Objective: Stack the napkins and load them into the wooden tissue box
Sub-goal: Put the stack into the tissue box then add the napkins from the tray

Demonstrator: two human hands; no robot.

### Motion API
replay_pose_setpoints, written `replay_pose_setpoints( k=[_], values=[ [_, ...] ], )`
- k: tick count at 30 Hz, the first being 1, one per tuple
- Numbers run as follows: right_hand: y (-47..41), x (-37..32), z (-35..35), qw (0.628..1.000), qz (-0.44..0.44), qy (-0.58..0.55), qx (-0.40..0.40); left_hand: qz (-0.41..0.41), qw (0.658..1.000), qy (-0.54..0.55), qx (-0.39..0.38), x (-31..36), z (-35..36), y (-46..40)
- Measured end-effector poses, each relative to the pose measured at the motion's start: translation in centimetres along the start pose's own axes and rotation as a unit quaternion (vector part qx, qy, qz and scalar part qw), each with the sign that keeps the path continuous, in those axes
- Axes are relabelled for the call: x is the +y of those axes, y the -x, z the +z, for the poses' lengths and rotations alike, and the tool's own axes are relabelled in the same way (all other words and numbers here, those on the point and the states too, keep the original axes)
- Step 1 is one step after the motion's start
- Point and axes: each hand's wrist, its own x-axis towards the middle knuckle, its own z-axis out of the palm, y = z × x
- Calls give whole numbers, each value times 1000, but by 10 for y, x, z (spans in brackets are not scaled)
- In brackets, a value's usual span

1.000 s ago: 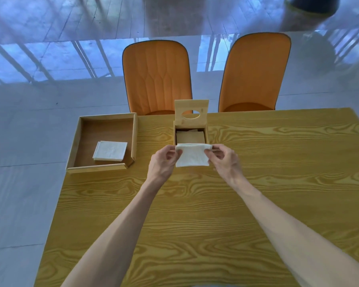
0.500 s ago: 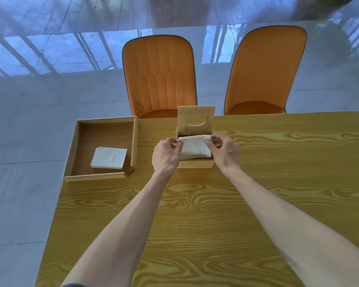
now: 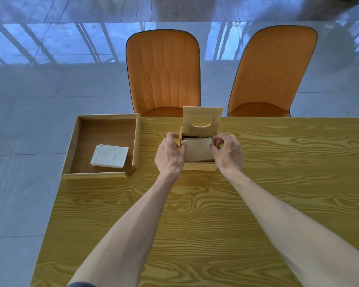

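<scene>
Now that the napkin, held in front of the wooden tissue box a second ago, sits down inside it under the raised lid, this load looks nearly seated. The left hand pinches the napkin's nine o'clock edge, and the right hand its three o'clock edge, each grip closed only lightly. More napkins wait in the tray at nine o'clock on the desk.
</scene>
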Motion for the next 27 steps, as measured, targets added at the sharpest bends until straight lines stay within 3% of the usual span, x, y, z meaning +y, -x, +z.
replay_pose_setpoints(
  k=[10,14,17,22,27],
  values=[
    [34,-54,6,985,-134,-94,48,2,999,4,54,-23,-47,-2],
    [53,-110,36,975,-134,-163,-64,-51,993,-23,107,-89,-100,-18],
    [64,-139,62,959,-135,-160,-192,-93,989,-64,94,-134,-127,-28],
    [82,-176,105,910,-187,-35,-369,-162,985,-64,5,-174,-145,-45],
    [86,-189,139,873,-197,69,-441,-174,983,-60,-29,-177,-145,-53]
  ],
)
